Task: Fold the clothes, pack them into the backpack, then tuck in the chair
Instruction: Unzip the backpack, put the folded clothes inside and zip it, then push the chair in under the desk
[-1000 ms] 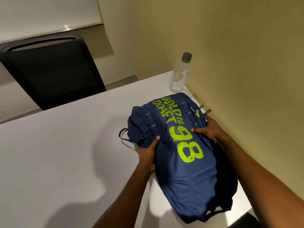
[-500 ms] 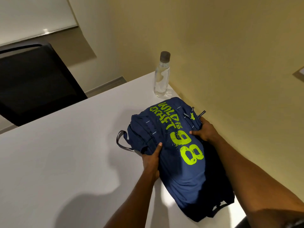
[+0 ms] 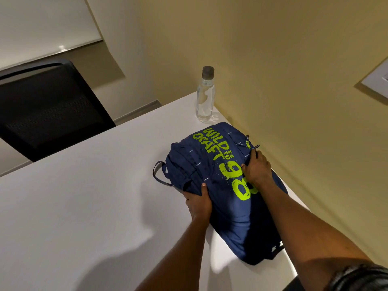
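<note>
While left grip (image 3: 198,203) and right grip (image 3: 257,169) clutch its sides, backpack (image 3: 226,208) flat, lengthwise toward bottle (image 3: 205,101)

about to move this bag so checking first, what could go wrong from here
1. The bottle stands upright just beyond the backpack top end; a push that way could knock it over.
2. The backpack's lower end lies by the near edge of the table; pulling it closer may let it slide off.
3. The left hand and right hand grip its sides, and whether the zip is closed cannot be seen, so lifting might spill clothes.
</note>
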A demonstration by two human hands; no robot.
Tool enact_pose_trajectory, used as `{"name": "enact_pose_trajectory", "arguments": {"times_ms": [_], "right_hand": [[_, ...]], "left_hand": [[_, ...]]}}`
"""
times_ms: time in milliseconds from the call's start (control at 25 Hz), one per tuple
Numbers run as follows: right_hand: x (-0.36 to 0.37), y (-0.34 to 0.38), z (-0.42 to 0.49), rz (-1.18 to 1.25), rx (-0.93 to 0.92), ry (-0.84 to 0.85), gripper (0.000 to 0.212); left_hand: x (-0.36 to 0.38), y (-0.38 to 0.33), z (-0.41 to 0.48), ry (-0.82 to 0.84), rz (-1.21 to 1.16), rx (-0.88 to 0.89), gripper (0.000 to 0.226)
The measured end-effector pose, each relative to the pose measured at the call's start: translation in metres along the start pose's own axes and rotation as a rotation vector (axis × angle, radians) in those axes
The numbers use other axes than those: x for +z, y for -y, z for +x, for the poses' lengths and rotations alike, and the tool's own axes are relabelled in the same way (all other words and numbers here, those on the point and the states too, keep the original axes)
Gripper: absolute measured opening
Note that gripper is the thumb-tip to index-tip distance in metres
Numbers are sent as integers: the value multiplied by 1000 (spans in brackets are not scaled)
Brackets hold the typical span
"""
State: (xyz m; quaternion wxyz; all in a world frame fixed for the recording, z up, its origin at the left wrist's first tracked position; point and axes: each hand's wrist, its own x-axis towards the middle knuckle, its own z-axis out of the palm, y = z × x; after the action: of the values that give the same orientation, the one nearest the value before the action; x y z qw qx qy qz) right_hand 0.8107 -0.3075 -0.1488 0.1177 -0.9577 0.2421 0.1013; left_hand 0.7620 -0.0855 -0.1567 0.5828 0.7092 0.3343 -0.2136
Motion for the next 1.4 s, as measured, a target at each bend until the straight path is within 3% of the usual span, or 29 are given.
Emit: {"name": "enact_pose_trajectory", "arguments": {"times_ms": [280,640,1040,1400], "right_hand": [[1,34,-58,-188,-122,2,68],[25,115,-174,-284,-136,-46,69],[95,213,-332,-253,-265,119,70],[142,240,-466,-234,-306,163,68]], "left_hand": [[-52,17,-17,69,356,244,61],[-178,47,-23,52,611,484,56],[-333,123,-31,-29,705,461,58],[-436,227,-76,-63,833,497,56]]}}
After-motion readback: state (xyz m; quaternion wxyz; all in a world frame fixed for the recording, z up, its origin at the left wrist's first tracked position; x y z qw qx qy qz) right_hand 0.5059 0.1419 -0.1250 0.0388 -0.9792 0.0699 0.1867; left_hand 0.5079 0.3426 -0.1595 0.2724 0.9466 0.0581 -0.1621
